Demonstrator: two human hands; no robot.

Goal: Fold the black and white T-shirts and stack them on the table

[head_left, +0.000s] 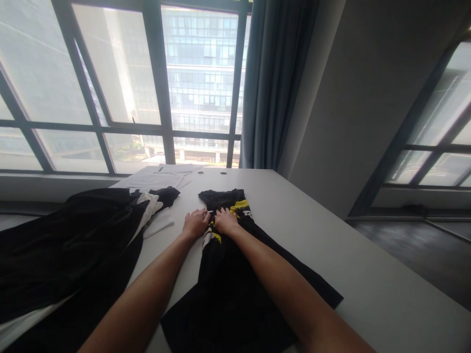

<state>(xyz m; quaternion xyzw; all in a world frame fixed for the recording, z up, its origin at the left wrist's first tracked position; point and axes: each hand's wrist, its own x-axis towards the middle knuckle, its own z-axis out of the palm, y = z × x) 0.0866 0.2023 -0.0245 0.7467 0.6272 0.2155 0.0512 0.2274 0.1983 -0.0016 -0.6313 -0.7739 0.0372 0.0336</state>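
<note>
A black shirt (228,289) with yellow and white printed patches lies stretched along the white table (312,230), its wide end nearest me. My left hand (196,223) is at the shirt's left edge, fingers curled in against the cloth beside the printed patch. A small white thing shows at its fingertips, too small to name. My right hand (225,220) rests on top of the shirt just beside the left one, fingers slightly apart and pressing on the fabric. The two hands are close together, near the shirt's narrower far part.
A heap of black clothing (66,245) with white parts covers the table's left side. White paper sheets (158,176) lie at the far left, near two round table inserts. Behind the table are windows (200,68) and a grey-blue curtain (270,83).
</note>
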